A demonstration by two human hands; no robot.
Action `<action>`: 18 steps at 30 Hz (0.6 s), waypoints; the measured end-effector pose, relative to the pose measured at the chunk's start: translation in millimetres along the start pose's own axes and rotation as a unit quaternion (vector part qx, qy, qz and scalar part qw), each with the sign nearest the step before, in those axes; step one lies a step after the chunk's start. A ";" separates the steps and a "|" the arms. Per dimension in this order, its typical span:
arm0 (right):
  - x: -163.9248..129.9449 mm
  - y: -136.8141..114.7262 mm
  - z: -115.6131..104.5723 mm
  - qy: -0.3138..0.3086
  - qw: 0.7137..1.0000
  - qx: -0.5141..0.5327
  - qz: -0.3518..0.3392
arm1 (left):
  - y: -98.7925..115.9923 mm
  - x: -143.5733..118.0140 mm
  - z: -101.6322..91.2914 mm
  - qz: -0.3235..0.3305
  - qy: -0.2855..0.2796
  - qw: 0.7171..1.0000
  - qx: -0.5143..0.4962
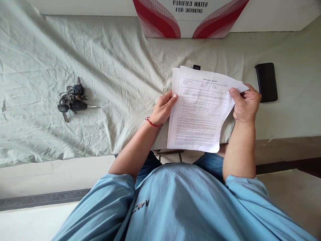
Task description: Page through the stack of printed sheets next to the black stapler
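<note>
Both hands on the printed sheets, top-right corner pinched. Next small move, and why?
Probably peel the top sheet off with the right hand. Its thumb and fingers already pinch the upper right corner of the papers, whose edges are fanned apart at the top left, while the left hand steadies the left edge. The stack hangs above the cloth-covered surface.

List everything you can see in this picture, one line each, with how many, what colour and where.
sheets of paper: at least two, white with print, held over the cloth's near edge
bunch of keys: one, black and metal, on the cloth at left
phone: one, black, on the cloth at right
cloth: one, pale green, wrinkled, covering the surface
water box: one, white and red, far edge
left hand: one, red thread at wrist, grips the papers' left edge
right hand: one, grips the papers' top right corner
</note>
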State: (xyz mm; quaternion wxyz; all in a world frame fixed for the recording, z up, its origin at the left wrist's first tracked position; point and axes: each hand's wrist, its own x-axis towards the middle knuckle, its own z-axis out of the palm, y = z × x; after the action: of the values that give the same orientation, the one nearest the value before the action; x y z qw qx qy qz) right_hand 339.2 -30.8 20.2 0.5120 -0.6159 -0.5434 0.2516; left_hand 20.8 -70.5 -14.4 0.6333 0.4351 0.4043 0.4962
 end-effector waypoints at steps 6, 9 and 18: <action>0.9 -1.7 5.2 0.034 0.999 0.028 -0.017 | 1.9 -0.9 1.1 0.004 0.005 1.000 0.005; 2.6 3.8 2.5 0.056 0.998 0.014 -0.012 | -3.8 0.1 0.7 0.008 0.039 0.999 -0.010; -2.1 -0.2 11.1 0.066 0.996 -0.045 -0.035 | 0.6 -2.0 6.1 0.036 0.084 0.996 0.005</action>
State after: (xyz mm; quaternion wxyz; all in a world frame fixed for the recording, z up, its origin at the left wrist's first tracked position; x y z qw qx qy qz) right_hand 328.9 -28.8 16.0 0.5266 -0.6341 -0.5408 0.1677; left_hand 26.0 -73.3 -11.8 0.5768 0.4093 0.4421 0.5517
